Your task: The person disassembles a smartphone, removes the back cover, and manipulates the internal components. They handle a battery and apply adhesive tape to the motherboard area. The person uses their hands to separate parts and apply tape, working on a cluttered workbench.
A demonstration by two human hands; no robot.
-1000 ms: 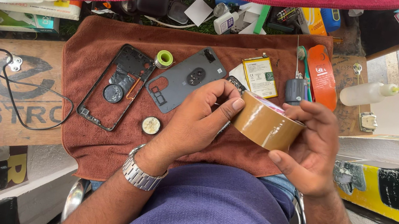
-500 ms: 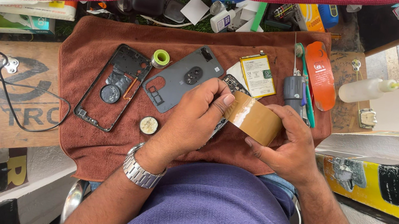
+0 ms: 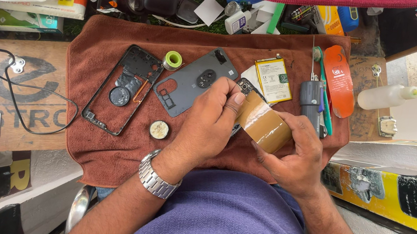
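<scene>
Our right hand (image 3: 293, 157) gripping the brown tape roll (image 3: 264, 125) above the towel (image 3: 99, 155), our left hand (image 3: 213, 121) pinching its loose end, grey back cover (image 3: 192, 81) just beside, phone frame (image 3: 123, 88) further left, battery (image 3: 273, 79) behind.

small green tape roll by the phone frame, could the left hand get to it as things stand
Probably yes. The small green tape roll lies in the open on the brown towel, with nothing over it. But the left hand is pinching the brown tape roll held in the right hand, so it must let go first.
</scene>
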